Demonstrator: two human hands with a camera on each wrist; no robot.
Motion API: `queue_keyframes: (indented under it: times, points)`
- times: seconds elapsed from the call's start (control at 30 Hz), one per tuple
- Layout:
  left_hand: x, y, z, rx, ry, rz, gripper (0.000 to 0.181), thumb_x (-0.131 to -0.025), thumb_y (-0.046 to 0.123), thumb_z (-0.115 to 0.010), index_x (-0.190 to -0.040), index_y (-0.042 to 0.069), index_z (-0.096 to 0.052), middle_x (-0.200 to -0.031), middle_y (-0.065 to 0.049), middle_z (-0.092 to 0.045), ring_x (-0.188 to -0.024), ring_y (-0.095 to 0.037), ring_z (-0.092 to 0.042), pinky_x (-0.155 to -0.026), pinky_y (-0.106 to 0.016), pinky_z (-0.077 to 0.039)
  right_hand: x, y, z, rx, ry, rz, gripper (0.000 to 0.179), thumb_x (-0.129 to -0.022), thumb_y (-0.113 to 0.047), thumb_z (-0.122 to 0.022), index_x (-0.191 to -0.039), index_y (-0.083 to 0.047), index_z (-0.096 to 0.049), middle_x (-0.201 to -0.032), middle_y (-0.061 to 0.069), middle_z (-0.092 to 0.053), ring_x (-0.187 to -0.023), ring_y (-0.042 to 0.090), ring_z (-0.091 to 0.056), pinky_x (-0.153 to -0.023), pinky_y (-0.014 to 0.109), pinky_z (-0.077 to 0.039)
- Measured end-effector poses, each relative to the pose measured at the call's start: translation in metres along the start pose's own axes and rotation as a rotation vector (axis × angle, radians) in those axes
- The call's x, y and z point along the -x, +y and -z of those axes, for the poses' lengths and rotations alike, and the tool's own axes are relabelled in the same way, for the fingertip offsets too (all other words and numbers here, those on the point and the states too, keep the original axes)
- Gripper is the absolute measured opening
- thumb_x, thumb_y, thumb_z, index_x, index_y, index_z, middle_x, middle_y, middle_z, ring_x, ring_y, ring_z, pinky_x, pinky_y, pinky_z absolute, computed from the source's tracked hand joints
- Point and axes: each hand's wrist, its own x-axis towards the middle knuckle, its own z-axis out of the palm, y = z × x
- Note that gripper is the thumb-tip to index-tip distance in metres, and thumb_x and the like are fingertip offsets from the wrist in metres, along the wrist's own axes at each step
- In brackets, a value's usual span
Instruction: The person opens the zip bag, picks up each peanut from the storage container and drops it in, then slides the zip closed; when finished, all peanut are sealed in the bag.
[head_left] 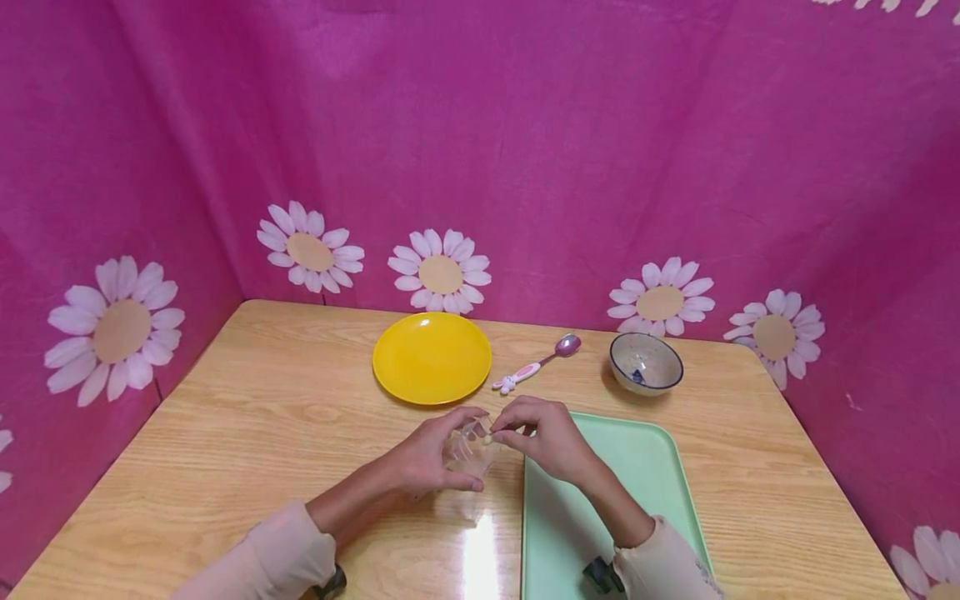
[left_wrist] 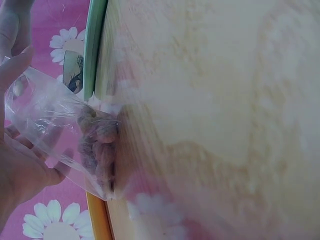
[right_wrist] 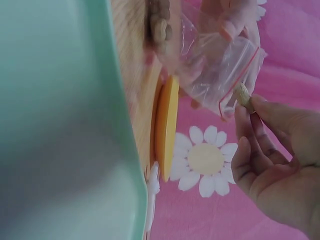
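Note:
My left hand (head_left: 429, 458) holds a clear plastic zip bag (head_left: 469, 452) upright on the table, thumb and fingers around it. Several peanuts (left_wrist: 100, 147) in their shells lie at the bottom of the bag, seen in the left wrist view. At the bag's mouth, edged by a red strip in the right wrist view, my right hand (head_left: 553, 440) pinches a single peanut (right_wrist: 243, 95) between thumb and fingertips. From the head view the bag's contents are hard to make out.
A yellow plate (head_left: 432, 358) lies beyond the hands. Right of it are a spoon (head_left: 536, 365) with a rabbit handle and a patterned bowl (head_left: 646, 364). The green tray (head_left: 615, 467) sits under my right forearm. A pink flowered cloth (head_left: 480, 150) hangs behind the wooden table (head_left: 262, 417).

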Motion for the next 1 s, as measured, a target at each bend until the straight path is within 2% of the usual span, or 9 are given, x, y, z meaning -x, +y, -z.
queue_keyframes:
  times: [0.13,0.2,0.37,0.47,0.57,0.67,0.83,1.0]
  points:
    - [0.000,0.001,-0.001,-0.030,0.023,0.016,0.083,-0.070,0.029,-0.084,-0.139,0.019,-0.039,-0.140,-0.002,-0.049,-0.130,-0.021,-0.044,-0.109,-0.050,-0.033,-0.001,-0.004,-0.003,-0.026,-0.012,0.003,0.013,-0.083,-0.015,-0.072,-0.095,-0.012,-0.075,-0.089,-0.004,-0.072,-0.077,0.007,-0.061,-0.068,0.022,-0.052]
    - [0.000,0.001,-0.002,-0.032,0.034,0.010,0.083,-0.070,0.029,-0.084,-0.139,0.018,-0.039,-0.136,-0.003,-0.052,-0.128,-0.022,-0.046,-0.108,-0.050,-0.034,0.000,-0.006,-0.002,-0.027,-0.011,-0.002,0.013,-0.084,-0.016,-0.071,-0.097,-0.013,-0.074,-0.088,-0.005,-0.072,-0.077,0.005,-0.061,-0.067,0.023,-0.052]
    - [0.000,0.003,-0.005,-0.029,0.088,0.022,0.082,-0.071,0.030,-0.083,-0.139,0.016,-0.039,-0.127,-0.002,-0.056,-0.124,-0.021,-0.048,-0.106,-0.051,-0.036,0.006,-0.010,0.003,-0.048,-0.009,-0.027,0.022,-0.083,-0.026,-0.072,-0.101,-0.014,-0.072,-0.070,-0.005,-0.062,-0.064,0.005,-0.051,-0.057,0.020,-0.044]
    - [-0.001,0.005,-0.008,-0.039,0.157,0.015,0.084,-0.070,0.035,-0.083,-0.139,0.016,-0.040,-0.124,-0.001,-0.058,-0.119,-0.020,-0.051,-0.103,-0.048,-0.041,0.009,-0.013,0.004,-0.070,-0.077,-0.008,0.027,-0.084,-0.030,-0.071,-0.104,-0.012,-0.070,-0.063,-0.005,-0.056,-0.056,0.004,-0.045,-0.051,0.019,-0.039]
    - [-0.002,0.008,-0.009,-0.037,0.231,-0.018,0.086,-0.068,0.037,-0.084,-0.139,0.014,-0.040,-0.118,-0.001,-0.060,-0.108,-0.018,-0.056,-0.093,-0.041,-0.047,0.010,-0.015,0.003,-0.033,-0.157,0.036,0.026,-0.085,-0.032,-0.070,-0.102,-0.012,-0.070,-0.062,-0.007,-0.060,-0.055,0.001,-0.048,-0.050,0.018,-0.040]
    - [0.000,0.012,-0.007,-0.020,0.268,-0.020,0.087,-0.068,0.039,-0.084,-0.138,0.014,-0.040,-0.114,0.000,-0.059,-0.100,-0.014,-0.056,-0.085,-0.034,-0.048,0.010,-0.017,0.002,0.023,-0.192,0.077,0.021,-0.085,-0.032,-0.070,-0.096,-0.014,-0.071,-0.067,-0.008,-0.066,-0.059,-0.002,-0.053,-0.053,0.018,-0.044]
    - [0.008,0.013,0.003,0.004,0.271,-0.003,0.083,-0.068,0.037,-0.085,-0.136,0.015,-0.043,-0.115,-0.002,-0.060,-0.103,-0.014,-0.054,-0.088,-0.036,-0.046,0.007,-0.020,0.004,0.074,-0.170,0.085,0.013,-0.083,-0.032,-0.072,-0.085,-0.019,-0.072,-0.071,-0.010,-0.067,-0.062,-0.002,-0.053,-0.058,0.018,-0.048]
    - [0.018,0.009,0.013,0.063,0.285,0.039,0.059,-0.077,0.033,-0.078,-0.128,0.019,-0.053,-0.113,0.003,-0.062,-0.106,-0.016,-0.053,-0.091,-0.040,-0.045,0.007,-0.021,0.007,0.096,-0.117,0.081,0.005,-0.083,-0.024,-0.072,-0.081,-0.021,-0.070,-0.072,-0.012,-0.065,-0.066,-0.001,-0.053,-0.060,0.020,-0.048]
